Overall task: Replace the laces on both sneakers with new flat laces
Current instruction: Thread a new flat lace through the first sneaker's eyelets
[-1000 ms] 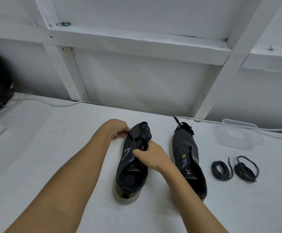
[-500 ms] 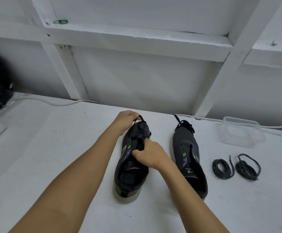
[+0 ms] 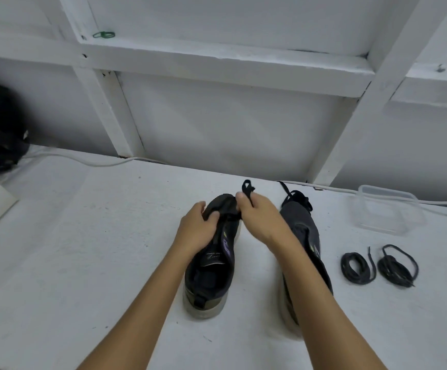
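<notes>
1. Two sneakers sit on the white table [image 3: 83, 249], and I judge neither has a new lace threaded yet.
2. My right hand [image 3: 263, 220] pinches the old lace [image 3: 247, 189] above the left sneaker [image 3: 211, 265], while my left hand [image 3: 197, 231] grips its upper.
3. Next to it, the right sneaker [image 3: 301, 225] looks laced at the toe.
4. Both new flat laces [image 3: 358, 268] lie coiled to its right, untouched, near a clear container [image 3: 387, 209].
5. Most of the job remains.
</notes>
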Motion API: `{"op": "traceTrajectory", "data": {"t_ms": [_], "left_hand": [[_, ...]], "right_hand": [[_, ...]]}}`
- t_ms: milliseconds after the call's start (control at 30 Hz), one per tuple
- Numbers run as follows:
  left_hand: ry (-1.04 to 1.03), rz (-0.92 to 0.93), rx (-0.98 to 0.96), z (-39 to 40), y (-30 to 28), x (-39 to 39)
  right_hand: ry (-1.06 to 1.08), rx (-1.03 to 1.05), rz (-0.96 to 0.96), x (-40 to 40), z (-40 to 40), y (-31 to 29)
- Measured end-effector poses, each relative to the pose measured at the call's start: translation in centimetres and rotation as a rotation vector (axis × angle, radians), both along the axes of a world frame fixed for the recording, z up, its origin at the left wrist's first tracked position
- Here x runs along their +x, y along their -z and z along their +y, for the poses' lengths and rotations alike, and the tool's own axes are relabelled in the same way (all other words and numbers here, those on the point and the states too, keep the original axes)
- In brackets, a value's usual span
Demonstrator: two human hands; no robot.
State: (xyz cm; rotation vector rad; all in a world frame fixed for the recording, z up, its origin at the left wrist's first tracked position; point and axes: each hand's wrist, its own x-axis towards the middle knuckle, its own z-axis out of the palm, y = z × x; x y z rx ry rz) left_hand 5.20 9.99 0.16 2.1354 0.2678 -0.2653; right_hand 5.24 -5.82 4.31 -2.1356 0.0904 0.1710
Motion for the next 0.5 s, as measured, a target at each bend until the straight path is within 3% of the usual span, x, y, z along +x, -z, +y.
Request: {"op": "traceTrajectory", "data": {"t_ms": [133, 333, 500], "left_hand": [[0.137, 0.064, 0.080, -0.9, -1.1, -2.2], [0.028, 0.099, 0.167, -2.0, -1.2, -3.2], [0.072, 0.143, 0.185, -1.9, -1.1, -3.1]], "right_hand": [[-0.062, -0.077, -0.055, 1.2, -1.0, -3.0], [-0.176, -0.324, -0.233, 1.9, -1.0, -5.3], [-0.233, -0.074, -0.232, 1.7, 0.1, -6.5]]}}
